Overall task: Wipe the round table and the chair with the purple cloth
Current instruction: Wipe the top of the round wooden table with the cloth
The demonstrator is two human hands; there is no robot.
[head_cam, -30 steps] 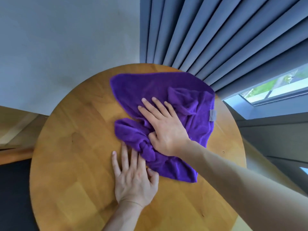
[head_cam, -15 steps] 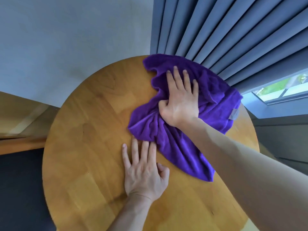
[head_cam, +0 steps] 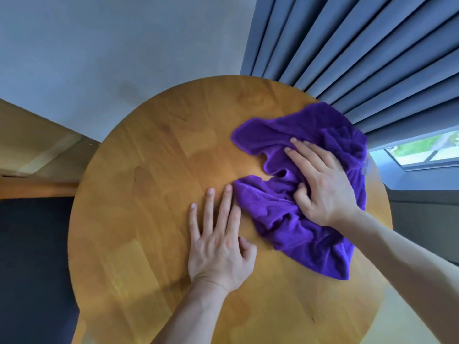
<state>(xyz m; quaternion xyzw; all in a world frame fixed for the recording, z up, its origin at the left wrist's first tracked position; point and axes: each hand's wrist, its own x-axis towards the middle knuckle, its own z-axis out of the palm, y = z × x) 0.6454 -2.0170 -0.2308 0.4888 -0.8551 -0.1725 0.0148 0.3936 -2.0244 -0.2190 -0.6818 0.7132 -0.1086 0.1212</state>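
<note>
1. Pressing flat with straight fingers, the right hand [head_cam: 323, 184] hides the middle of one bunched purple cloth [head_cam: 293, 214] on the counter's [head_cam: 149, 194] right side.
2. One left hand [head_cam: 218, 249], fingers spread flat, rests on bare wood beside it.

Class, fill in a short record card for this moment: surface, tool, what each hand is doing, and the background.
surface: round wooden table
tool: crumpled purple cloth, on the table's right side
right hand: pressing flat on the cloth
left hand: flat on bare wood, fingers spread, beside the cloth
background: blue-grey pleated curtain, window
</note>
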